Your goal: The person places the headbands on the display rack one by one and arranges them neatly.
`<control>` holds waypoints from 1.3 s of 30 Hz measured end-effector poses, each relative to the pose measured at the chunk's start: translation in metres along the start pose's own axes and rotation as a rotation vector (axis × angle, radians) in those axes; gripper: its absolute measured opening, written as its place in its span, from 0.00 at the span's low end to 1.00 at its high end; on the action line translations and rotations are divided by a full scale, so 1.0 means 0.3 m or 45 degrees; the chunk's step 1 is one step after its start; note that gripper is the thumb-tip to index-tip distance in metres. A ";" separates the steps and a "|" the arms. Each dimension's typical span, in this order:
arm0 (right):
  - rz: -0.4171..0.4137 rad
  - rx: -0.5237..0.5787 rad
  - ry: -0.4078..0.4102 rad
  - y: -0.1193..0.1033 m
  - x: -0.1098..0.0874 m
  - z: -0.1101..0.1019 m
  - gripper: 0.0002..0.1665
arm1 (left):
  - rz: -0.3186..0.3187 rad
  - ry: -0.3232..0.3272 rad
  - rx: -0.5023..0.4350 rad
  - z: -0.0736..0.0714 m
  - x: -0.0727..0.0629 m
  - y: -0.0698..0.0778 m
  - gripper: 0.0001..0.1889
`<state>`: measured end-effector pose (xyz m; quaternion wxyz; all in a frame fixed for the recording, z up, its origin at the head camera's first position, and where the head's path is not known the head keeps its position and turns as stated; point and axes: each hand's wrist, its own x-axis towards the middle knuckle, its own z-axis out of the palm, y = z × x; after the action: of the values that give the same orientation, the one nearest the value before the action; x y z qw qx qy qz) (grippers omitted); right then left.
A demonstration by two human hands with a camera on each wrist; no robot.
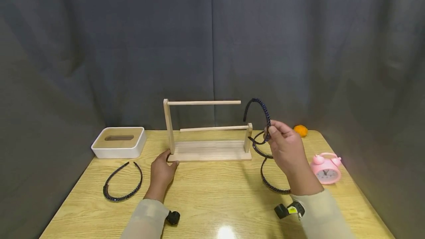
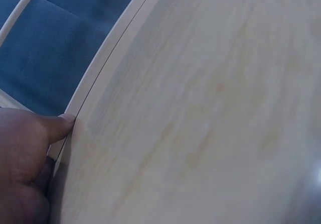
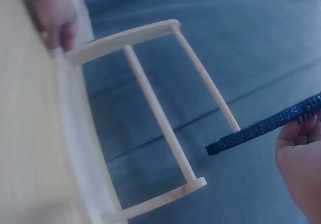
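Observation:
A pale wooden rack [image 1: 209, 150] with two rods stands at the table's middle. My left hand [image 1: 162, 172] grips the front left corner of its base, the thumb [image 2: 62, 126] against the front edge in the left wrist view. Between thumb and fingers, my right hand [image 1: 287, 146] pinches a dark blue beaded headband [image 1: 260, 104], raised just right of the upper rod's free end [image 1: 239, 102]. In the right wrist view, one tip of this headband [image 3: 261, 126] overlaps that rod end. Two more headbands [image 1: 270, 186] lie below the right hand, partly hidden by it.
A similar headband [image 1: 122, 197] lies at the left, in front of a white tissue box [image 1: 119, 153] with a wooden lid. Right of the right arm stands a pink alarm clock [image 1: 327, 172]. An orange object [image 1: 300, 130] sits at the back right, before grey curtains [image 1: 265, 47].

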<state>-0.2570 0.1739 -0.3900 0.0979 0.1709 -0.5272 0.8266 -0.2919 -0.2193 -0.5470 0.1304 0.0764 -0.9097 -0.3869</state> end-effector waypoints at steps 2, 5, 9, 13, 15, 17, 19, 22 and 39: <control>0.030 0.063 0.031 0.000 0.046 0.003 0.14 | -0.001 0.002 0.008 0.000 -0.002 -0.003 0.34; 0.084 0.061 0.054 0.013 0.104 0.004 0.14 | -0.004 0.004 0.015 0.002 -0.004 -0.004 0.34; 0.138 -0.030 0.063 0.044 0.170 0.010 0.13 | 0.005 0.017 0.012 0.002 -0.001 -0.004 0.34; 0.201 -0.127 0.077 0.082 0.210 0.016 0.11 | 0.015 0.022 0.006 0.008 -0.002 0.002 0.34; 0.231 -0.148 0.082 0.103 0.216 0.021 0.10 | 0.016 0.019 0.008 0.011 -0.003 0.005 0.35; 0.242 -0.154 0.095 0.122 0.218 0.032 0.10 | 0.018 0.014 0.010 0.015 -0.006 0.011 0.34; 0.242 -0.153 0.108 0.134 0.219 0.049 0.08 | 0.020 0.016 0.010 0.021 -0.005 0.019 0.34; 0.255 -0.154 0.115 0.144 0.227 0.087 0.09 | 0.024 0.031 0.003 0.032 -0.005 0.030 0.34; 0.398 -0.123 0.037 0.268 0.256 0.429 0.23 | 0.002 0.031 -0.014 0.008 -0.029 0.049 0.34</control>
<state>-0.3324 0.0219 -0.3782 -0.0162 0.0700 -0.5851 0.8077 -0.2848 -0.2055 -0.5397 0.1421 0.0797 -0.9059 -0.3909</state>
